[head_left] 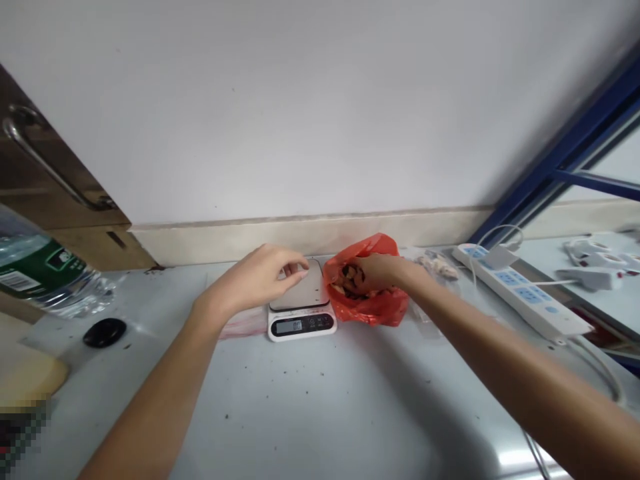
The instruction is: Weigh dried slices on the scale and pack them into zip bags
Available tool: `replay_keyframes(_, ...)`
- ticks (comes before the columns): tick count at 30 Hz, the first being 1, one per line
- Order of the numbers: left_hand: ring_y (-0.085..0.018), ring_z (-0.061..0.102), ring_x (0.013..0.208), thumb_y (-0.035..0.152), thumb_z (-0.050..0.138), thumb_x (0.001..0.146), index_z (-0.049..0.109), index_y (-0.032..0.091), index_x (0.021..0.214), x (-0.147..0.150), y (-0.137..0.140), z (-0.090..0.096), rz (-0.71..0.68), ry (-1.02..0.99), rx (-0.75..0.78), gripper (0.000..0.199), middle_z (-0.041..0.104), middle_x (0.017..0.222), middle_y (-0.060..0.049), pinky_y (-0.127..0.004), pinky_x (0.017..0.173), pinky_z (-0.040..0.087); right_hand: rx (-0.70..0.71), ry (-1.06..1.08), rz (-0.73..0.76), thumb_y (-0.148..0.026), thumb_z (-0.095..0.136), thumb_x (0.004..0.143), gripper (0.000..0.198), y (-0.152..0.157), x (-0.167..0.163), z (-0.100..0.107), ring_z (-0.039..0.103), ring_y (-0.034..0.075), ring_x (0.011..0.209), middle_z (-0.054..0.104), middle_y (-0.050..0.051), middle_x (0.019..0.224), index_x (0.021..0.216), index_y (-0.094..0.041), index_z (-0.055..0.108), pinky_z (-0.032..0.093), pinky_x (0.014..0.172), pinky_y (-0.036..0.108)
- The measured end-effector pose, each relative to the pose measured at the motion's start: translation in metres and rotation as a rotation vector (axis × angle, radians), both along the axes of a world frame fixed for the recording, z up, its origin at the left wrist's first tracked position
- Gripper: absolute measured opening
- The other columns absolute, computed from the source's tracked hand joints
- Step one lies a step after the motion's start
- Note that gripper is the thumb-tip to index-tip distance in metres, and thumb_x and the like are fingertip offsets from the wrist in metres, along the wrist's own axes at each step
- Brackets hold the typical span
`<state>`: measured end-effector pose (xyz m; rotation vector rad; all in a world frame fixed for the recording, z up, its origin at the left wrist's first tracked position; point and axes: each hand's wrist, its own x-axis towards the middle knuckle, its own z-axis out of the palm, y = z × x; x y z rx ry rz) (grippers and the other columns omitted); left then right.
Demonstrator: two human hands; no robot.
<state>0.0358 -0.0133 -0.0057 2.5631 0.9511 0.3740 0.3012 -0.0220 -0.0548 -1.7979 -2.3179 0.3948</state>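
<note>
A small white kitchen scale (pixel 303 327) lies on the table, its display reading about 0.0 and a few dark crumbs on its plate. My left hand (pixel 265 273) hovers over the left side of the plate, fingers loosely curved, with a gap between thumb and fingers and nothing in them. Just right of the scale stands an open red plastic bag (pixel 385 310) with brown dried pieces (pixel 353 273) inside. My right hand (pixel 375 272) reaches into the bag among these pieces. Its fingertips are mostly hidden there, so a grip cannot be made out.
A white power strip (pixel 525 293) with plugs and cables lies at the right, by a blue metal frame (pixel 560 153). Clear bags of pale pieces (pixel 440 265) sit behind my right forearm. On the left are a large water bottle (pixel 45 267) and a black oval object (pixel 105 332).
</note>
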Motion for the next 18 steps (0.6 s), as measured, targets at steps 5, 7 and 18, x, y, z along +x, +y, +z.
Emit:
replay_keyframes(5, -0.023, 0.073, 0.094, 0.029, 0.051, 0.098, 0.078, 0.020, 0.110, -0.001, 0.001, 0.001, 0.014, 0.022, -0.013, 0.031, 0.081, 0.107, -0.006, -0.033, 0.080, 0.054, -0.284, -0.199, -0.070, -0.021, 0.073, 0.064, 0.017, -0.002, -0.004, 0.013, 0.057, 0.019, 0.042, 0.061, 0.000, 0.048, 0.055, -0.027, 0.061, 0.040, 0.042, 0.031)
replay_keyframes(7, -0.023, 0.073, 0.095, 0.029, 0.051, 0.099, 0.078, 0.020, 0.112, -0.001, 0.001, 0.001, 0.017, 0.037, -0.015, 0.031, 0.080, 0.109, -0.006, -0.033, 0.080, 0.054, -0.309, -0.233, -0.091, -0.020, 0.074, 0.064, 0.009, -0.003, -0.006, 0.018, 0.063, 0.021, 0.051, 0.066, 0.000, 0.056, 0.069, -0.026, 0.070, 0.042, 0.044, 0.029)
replay_keyframes(18, -0.024, 0.074, 0.097, 0.031, 0.051, 0.099, 0.078, 0.019, 0.114, -0.003, 0.002, 0.001, 0.004, 0.055, -0.017, 0.033, 0.080, 0.112, -0.008, -0.032, 0.079, 0.054, -0.257, -0.151, -0.144, -0.026, 0.072, 0.074, 0.039, -0.011, 0.008, 0.035, 0.074, 0.031, 0.092, 0.078, 0.009, 0.102, 0.112, -0.023, 0.074, 0.058, 0.071, 0.036)
